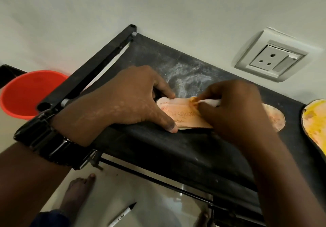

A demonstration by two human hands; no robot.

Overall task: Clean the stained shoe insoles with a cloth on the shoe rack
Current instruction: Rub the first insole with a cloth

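A pale orange insole (183, 115) with printed letters lies flat on the black fabric top of the shoe rack (158, 149). My left hand (127, 99) presses down on its left end, thumb and fingers straddling the heel. My right hand (234, 110) covers the insole's middle and pinches a small white cloth (210, 101) against a yellow-orange stain on its far edge. The insole's toe end (275, 119) pokes out past my right hand. A second insole (315, 121), heavily smeared yellow, lies at the rack's right edge.
An orange bucket (26, 94) stands on the floor left of the rack. A wall socket (271, 59) sits on the wall behind. White dusty smears (188, 80) mark the rack top. A pen (121, 214) and my bare foot (77, 193) are on the floor below.
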